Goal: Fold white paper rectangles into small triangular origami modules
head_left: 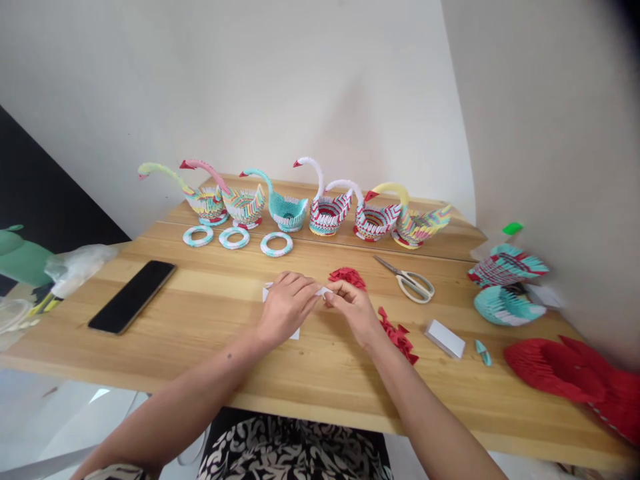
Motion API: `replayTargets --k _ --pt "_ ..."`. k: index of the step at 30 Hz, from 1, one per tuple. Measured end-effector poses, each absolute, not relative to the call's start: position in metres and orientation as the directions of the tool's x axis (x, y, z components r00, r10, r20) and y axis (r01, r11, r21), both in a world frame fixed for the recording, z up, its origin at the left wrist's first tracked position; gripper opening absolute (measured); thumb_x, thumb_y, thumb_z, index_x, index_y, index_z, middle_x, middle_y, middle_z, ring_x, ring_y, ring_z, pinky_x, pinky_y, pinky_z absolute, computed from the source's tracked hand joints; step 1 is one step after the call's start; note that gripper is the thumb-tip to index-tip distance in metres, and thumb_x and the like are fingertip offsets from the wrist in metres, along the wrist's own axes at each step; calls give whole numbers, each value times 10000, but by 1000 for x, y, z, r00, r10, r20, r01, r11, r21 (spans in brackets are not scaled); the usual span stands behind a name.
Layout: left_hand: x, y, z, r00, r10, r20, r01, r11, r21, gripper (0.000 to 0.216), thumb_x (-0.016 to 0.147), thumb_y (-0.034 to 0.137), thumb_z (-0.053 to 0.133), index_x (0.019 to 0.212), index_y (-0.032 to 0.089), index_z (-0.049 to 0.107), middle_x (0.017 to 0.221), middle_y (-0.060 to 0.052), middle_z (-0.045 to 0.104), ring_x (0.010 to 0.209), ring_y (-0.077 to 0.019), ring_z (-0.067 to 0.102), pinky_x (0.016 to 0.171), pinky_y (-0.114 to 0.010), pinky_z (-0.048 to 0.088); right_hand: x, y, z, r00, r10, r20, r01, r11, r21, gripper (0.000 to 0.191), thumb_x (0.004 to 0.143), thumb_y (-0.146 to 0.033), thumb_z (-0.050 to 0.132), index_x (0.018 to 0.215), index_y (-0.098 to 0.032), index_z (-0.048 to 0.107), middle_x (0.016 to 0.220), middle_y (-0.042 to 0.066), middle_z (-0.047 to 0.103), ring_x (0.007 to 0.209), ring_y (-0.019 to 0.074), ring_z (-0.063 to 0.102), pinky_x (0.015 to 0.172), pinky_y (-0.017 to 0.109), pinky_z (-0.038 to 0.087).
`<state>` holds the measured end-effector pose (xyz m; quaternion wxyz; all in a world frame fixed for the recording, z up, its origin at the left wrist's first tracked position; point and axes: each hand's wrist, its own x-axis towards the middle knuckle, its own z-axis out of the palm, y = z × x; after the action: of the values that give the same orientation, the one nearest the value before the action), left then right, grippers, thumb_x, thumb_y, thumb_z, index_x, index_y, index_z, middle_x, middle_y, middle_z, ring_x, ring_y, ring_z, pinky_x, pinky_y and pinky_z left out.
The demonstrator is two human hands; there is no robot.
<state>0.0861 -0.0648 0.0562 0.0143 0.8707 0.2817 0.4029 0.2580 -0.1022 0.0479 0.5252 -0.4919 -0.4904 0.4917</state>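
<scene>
Both my hands rest at the middle of the wooden table (210,333). My left hand (286,305) lies curled over a small white paper piece (295,332), fingers bent and pressing it. My right hand (353,308) pinches the same white paper at its right end (324,291), where the fingertips of both hands meet. A small heap of red folded paper pieces (349,277) lies just behind my right hand. More red pieces (399,335) lie along my right wrist.
Several paper swans (283,208) stand in a row at the back, three paper rings (235,238) before them. Scissors (413,283), a white paper stack (445,338), a black phone (133,295) at left, teal fans (505,305) and red fans (575,377) at right.
</scene>
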Motion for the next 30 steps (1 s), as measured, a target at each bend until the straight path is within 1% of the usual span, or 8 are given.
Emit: replayTargets --k 3,5,9,12,16,23,30 --pt "86 -65 56 503 512 696 483 -835 264 145 902 203 517 974 168 638 886 -56 700 841 -193 586 770 -337 405 258 -103 48 16 1000 20 -26 21 -999 202 759 -373 681 853 -194 670 720 -5 621 663 137 572 670 267 472" --pt "87 -65 55 481 549 684 495 -814 305 136 895 214 531 959 173 644 840 -49 695 804 -191 586 750 -334 407 259 -103 48 7 1000 30 -1 30 -1000 200 771 -367 670 871 -193 675 727 -3 622 676 140 577 681 271 470" --pt "87 -65 54 441 662 606 487 -744 457 116 856 195 587 953 186 650 801 -30 692 770 -187 595 738 -328 417 260 -102 46 -5 998 60 52 60 -997 194 790 -345 645 901 -188 672 750 3 629 701 148 587 696 279 469" --pt "88 -65 53 412 732 543 455 -682 573 149 831 181 618 972 199 660 801 -20 701 779 -185 613 752 -325 429 260 -101 46 6 996 89 116 88 -989 185 808 -333 617 911 -189 670 762 9 634 709 156 595 699 286 472" --pt "89 -64 53 384 799 463 420 -598 683 178 811 179 640 980 212 682 809 -11 718 787 -184 634 770 -320 440 259 -103 47 41 989 144 207 132 -969 197 819 -332 592 941 -196 668 802 25 653 727 164 598 686 282 476" --pt "90 -64 53 369 843 391 371 -520 770 181 805 196 638 971 224 706 803 -9 729 836 -192 657 820 -307 452 256 -105 49 83 975 205 339 165 -926 210 802 -305 579 956 -187 661 862 48 677 746 168 611 686 280 480" --pt "91 -66 53 363 876 318 307 -434 847 163 790 241 662 941 204 712 824 -25 739 836 -199 673 822 -304 478 256 -106 50 100 968 228 313 187 -931 168 830 -333 582 898 -198 655 867 44 693 778 176 640 696 276 502"
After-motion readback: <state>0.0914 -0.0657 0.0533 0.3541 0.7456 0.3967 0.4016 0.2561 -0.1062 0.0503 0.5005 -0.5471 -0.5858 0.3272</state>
